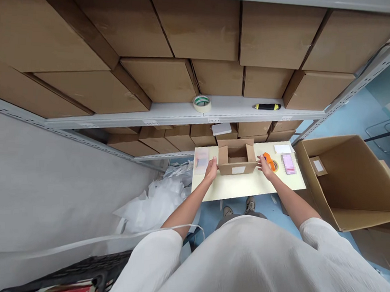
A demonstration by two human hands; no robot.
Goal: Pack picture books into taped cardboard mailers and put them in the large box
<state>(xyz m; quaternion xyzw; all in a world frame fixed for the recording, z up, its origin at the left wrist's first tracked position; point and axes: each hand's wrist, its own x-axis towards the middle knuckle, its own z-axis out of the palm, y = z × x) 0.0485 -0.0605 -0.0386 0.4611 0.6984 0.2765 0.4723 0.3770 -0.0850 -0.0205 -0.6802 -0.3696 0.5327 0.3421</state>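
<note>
A small open cardboard box [235, 169] sits on a pale yellow tabletop [227, 189], flaps raised and a white label on its near side. My left hand [211, 169] grips the box at its left end, fingers partly hidden. At the opposite end, my right hand [263, 166] holds the box's right side with its fingertips. Just beyond that hand lies an orange tape dispenser [269, 160] with a yellow tape roll.
Cardboard boxes [216, 76] fill the shelves ahead. A tape roll [202, 103] and utility knife [267, 106] lie on the shelf edge [170, 113]. Right of the table stands a large open carton [362, 184]; white packing sheets [164, 201] lie at left. A white cable [101, 239] crosses lower left.
</note>
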